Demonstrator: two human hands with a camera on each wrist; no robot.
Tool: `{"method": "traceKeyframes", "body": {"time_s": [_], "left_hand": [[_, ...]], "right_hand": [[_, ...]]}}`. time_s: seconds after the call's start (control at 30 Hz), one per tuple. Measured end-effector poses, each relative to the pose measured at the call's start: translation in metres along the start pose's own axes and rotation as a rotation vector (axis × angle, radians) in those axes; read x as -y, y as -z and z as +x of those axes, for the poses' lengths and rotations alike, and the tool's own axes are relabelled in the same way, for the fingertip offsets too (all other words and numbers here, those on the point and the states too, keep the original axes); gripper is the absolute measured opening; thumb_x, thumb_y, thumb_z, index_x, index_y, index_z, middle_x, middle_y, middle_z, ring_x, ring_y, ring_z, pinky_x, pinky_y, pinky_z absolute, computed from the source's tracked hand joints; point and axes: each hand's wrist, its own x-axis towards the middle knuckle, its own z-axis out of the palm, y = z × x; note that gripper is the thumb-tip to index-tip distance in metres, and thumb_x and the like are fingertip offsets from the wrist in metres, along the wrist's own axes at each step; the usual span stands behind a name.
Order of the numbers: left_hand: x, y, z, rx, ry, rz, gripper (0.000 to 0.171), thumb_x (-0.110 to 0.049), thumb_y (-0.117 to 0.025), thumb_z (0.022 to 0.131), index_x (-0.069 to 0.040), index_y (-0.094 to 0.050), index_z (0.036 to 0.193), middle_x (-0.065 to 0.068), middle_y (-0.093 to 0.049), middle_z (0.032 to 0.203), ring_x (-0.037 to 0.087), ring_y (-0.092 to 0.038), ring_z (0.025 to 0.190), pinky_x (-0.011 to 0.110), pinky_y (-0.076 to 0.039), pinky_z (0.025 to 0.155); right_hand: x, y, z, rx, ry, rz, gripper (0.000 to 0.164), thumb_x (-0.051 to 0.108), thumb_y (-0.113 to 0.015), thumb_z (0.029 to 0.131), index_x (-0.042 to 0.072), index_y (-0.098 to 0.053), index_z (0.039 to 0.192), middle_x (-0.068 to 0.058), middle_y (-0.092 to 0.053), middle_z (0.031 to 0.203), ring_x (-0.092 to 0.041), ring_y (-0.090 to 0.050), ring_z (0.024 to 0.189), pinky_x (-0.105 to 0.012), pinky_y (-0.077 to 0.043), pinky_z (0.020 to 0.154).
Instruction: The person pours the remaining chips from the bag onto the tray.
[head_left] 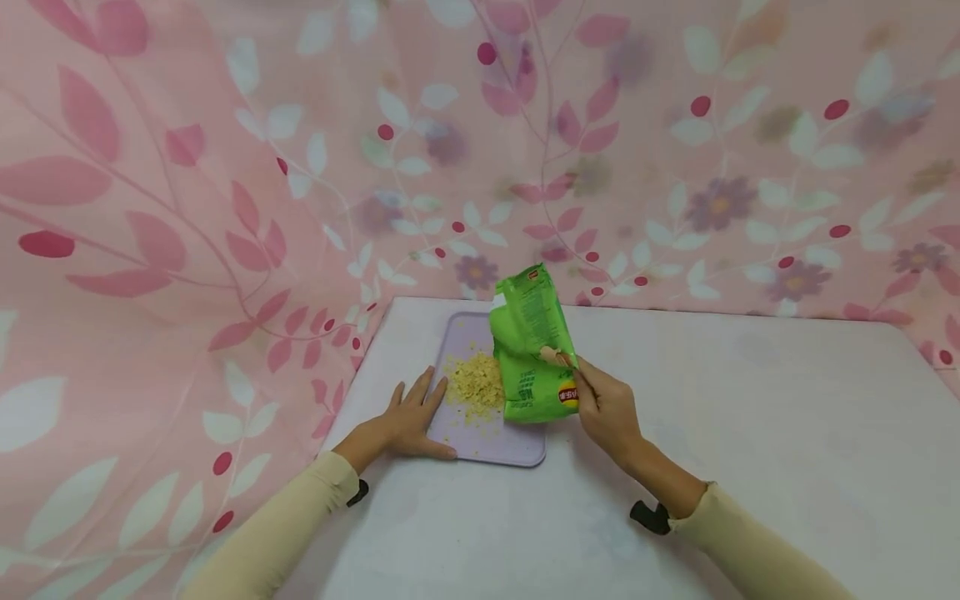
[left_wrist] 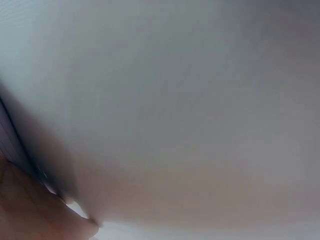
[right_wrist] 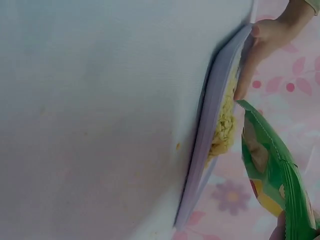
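A green chip bag [head_left: 536, 350] is held by its right edge in my right hand [head_left: 611, 412], above the right part of a lilac tray [head_left: 498, 448]. Crushed yellow chips [head_left: 477, 385] lie heaped on the tray, partly behind the bag. My left hand [head_left: 411, 421] rests with spread fingers on the tray's left edge. In the right wrist view, the bag [right_wrist: 272, 160] hangs near the chip heap [right_wrist: 224, 127], and the left hand [right_wrist: 270, 42] touches the tray's far end. The left wrist view is mostly blurred table surface, with part of the hand [left_wrist: 40, 210] at lower left.
A white table [head_left: 735, 417] carries the tray near its left end. Pink floral cloth [head_left: 637, 167] hangs behind and along the left side. A few small crumbs [right_wrist: 178, 146] lie on the table beside the tray.
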Motion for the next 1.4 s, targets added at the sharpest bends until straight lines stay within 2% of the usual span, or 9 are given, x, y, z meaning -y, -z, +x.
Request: {"method": "traceKeyframes", "body": {"time_s": [0.17,0.33,0.47,0.6,0.7,0.93,1.1,1.27,1.4], "left_hand": [[-0.003,0.007,0.002,-0.031,0.000,0.038,0.138,-0.096,-0.039,0.048,-0.015,0.007,0.148,0.013,0.015,0.154,0.027,0.007,0.143,0.059,-0.001,0.110],[-0.016,0.012,-0.002,-0.245,-0.034,-0.012,0.133,-0.092,-0.043,0.055,-0.009,0.002,0.149,0.017,-0.001,0.155,0.034,-0.007,0.143,0.063,-0.008,0.108],[-0.051,0.022,-0.001,-0.334,-0.075,-0.470,0.103,-0.068,-0.056,0.076,-0.017,-0.005,0.150,0.015,-0.024,0.151,0.032,-0.035,0.133,0.052,-0.032,0.104],[-0.089,0.037,0.004,-0.170,-0.110,-1.137,0.072,-0.044,-0.057,0.088,-0.023,-0.020,0.145,0.019,-0.048,0.133,0.040,-0.059,0.105,0.048,-0.052,0.079],[-0.100,0.040,0.010,-0.074,-0.137,-1.382,0.052,-0.036,-0.058,0.089,-0.013,-0.041,0.133,0.030,-0.057,0.117,0.046,-0.061,0.095,0.051,-0.053,0.070],[-0.103,0.039,0.014,-0.156,-0.182,-1.320,0.033,-0.027,-0.061,0.088,-0.004,-0.057,0.112,0.032,-0.062,0.099,0.045,-0.063,0.087,0.052,-0.053,0.066],[-0.108,0.045,0.011,-0.233,-0.132,-1.362,0.039,-0.030,-0.061,0.089,-0.005,-0.053,0.118,0.018,-0.064,0.105,0.037,-0.065,0.085,0.050,-0.054,0.066],[-0.120,0.054,0.005,-0.232,-0.196,-1.402,0.043,-0.021,-0.056,0.093,-0.004,-0.045,0.130,0.020,-0.057,0.121,0.024,-0.065,0.095,0.048,-0.054,0.069],[-0.125,0.066,-0.004,-0.233,-0.211,-1.395,0.038,-0.014,-0.052,0.094,-0.005,-0.045,0.130,0.021,-0.056,0.118,0.027,-0.064,0.096,0.048,-0.054,0.070]], "right_hand": [[-0.004,0.004,-0.001,0.064,-0.189,0.070,0.027,0.009,-0.049,0.094,0.007,-0.057,0.120,-0.011,-0.067,0.089,-0.015,-0.058,0.067,-0.020,-0.047,0.056],[-0.004,0.008,0.001,0.103,-0.427,0.248,0.024,0.003,-0.047,0.094,0.003,-0.052,0.118,-0.015,-0.062,0.103,-0.023,-0.059,0.088,-0.026,-0.051,0.072],[-0.004,0.009,0.004,0.117,-0.568,0.421,0.024,0.001,-0.042,0.095,0.001,-0.046,0.118,-0.018,-0.059,0.112,-0.024,-0.058,0.099,-0.031,-0.051,0.083],[-0.002,0.003,0.006,0.128,-0.617,0.565,0.026,-0.001,-0.039,0.095,0.001,-0.041,0.120,-0.018,-0.056,0.118,-0.018,-0.057,0.103,-0.032,-0.049,0.088],[0.000,-0.003,0.006,0.177,-0.576,0.651,0.032,0.000,-0.042,0.094,0.004,-0.038,0.126,-0.016,-0.053,0.123,-0.013,-0.056,0.108,-0.031,-0.048,0.090],[0.007,-0.001,0.015,0.233,-0.468,0.648,0.046,0.022,-0.062,0.089,0.010,-0.046,0.131,-0.008,-0.062,0.117,-0.012,-0.063,0.100,-0.029,-0.052,0.083],[0.014,-0.002,0.017,0.191,-0.475,0.672,0.036,0.020,-0.063,0.087,0.004,-0.055,0.118,-0.004,-0.067,0.104,-0.017,-0.066,0.092,-0.037,-0.054,0.080],[0.022,-0.002,0.013,0.257,-0.439,0.665,0.035,0.015,-0.061,0.088,0.001,-0.053,0.119,-0.004,-0.064,0.106,-0.025,-0.065,0.093,-0.050,-0.052,0.077],[0.025,0.008,0.018,0.155,-0.462,0.613,0.034,0.021,-0.064,0.087,0.004,-0.059,0.115,0.001,-0.068,0.101,-0.016,-0.066,0.091,-0.037,-0.054,0.076]]}}
